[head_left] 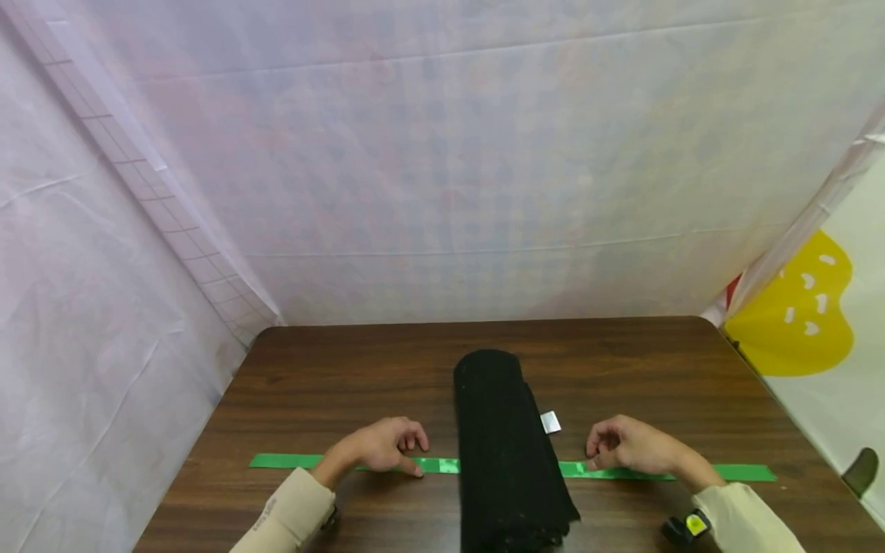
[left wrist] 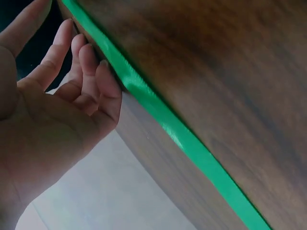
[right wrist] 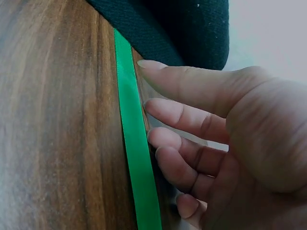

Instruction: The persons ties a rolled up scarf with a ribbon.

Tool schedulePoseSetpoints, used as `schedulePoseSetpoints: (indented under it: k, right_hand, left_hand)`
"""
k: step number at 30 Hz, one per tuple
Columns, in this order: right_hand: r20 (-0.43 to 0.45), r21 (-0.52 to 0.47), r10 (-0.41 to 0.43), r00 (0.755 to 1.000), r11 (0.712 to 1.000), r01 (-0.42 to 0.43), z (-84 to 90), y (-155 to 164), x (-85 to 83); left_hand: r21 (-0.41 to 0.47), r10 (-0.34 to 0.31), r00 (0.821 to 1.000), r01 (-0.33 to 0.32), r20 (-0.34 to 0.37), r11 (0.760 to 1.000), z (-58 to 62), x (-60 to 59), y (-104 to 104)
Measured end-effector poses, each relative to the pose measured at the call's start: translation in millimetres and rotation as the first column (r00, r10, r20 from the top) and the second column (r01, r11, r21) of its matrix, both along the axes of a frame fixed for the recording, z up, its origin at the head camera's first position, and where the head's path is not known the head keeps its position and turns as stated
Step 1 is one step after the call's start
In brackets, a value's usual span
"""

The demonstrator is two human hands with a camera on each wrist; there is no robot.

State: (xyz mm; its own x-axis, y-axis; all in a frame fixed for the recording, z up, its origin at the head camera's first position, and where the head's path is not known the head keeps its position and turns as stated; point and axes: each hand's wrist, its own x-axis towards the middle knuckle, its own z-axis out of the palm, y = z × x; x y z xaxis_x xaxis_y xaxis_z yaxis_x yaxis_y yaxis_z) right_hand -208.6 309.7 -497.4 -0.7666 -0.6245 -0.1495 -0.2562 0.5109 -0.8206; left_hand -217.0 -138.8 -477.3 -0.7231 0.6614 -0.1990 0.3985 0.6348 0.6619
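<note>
A long black folded cloth [head_left: 505, 445] lies across the middle of a dark wooden table [head_left: 332, 369], running from the near edge away from me. It has a small white tag [head_left: 550, 422] on its right side. A green tape strip [head_left: 297, 461] runs left to right under the cloth. My left hand [head_left: 387, 445] rests left of the cloth, fingers loosely curled, index fingertip on the tape [left wrist: 192, 143]. My right hand [head_left: 622, 445] rests right of the cloth, its thumb at the tape [right wrist: 136, 143]. Both hands [left wrist: 72, 96] [right wrist: 201, 134] hold nothing. The cloth's edge [right wrist: 187, 28] lies just beyond my right fingertips.
White sheeting [head_left: 442, 153] walls in the table at the back and left. A panel with a yellow shape [head_left: 795, 315] stands at the right. A small wrist device [head_left: 687, 526] sits on my right sleeve. The table's right edge runs close to the panel.
</note>
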Motion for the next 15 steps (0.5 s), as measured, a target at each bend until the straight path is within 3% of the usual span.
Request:
schedulePoseSetpoints:
  k: [7, 15]
  right_hand:
    - [-0.041, 0.047, 0.036, 0.999, 0.998, -0.034, 3.1, -6.9, 1.2]
    - [-0.034, 0.080, 0.039, 0.999, 0.996, -0.036, 5.4, -13.5, 2.1]
  left_hand:
    - [-0.047, 0.023, 0.997, -0.027, -0.079, 0.999, -0.5, 5.7, 7.3]
    - [-0.094, 0.056, 0.997, -0.061, -0.054, 0.994, 2.8, 10.0, 10.1]
